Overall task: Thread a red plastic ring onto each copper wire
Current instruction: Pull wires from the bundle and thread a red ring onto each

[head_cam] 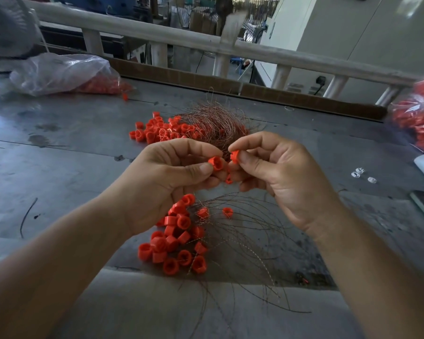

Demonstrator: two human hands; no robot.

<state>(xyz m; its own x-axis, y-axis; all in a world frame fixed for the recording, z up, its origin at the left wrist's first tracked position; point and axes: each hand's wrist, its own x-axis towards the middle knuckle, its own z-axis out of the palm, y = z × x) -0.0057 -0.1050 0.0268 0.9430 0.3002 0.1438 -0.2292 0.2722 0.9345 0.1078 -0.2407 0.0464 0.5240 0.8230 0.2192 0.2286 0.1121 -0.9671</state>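
Note:
My left hand pinches a red plastic ring between thumb and forefinger above the table. My right hand pinches a second red ring right beside it, and a third ring shows lower down between the two hands. Whether a wire runs through them I cannot tell. Below my hands lies a heap of red rings on copper wires, the wires fanning out to the right. Farther back sit loose red rings and a tangle of bare copper wires.
The grey metal table carries a clear bag of red rings at back left and another bag at the right edge. Small white pieces lie to the right. A pale railing runs behind the table.

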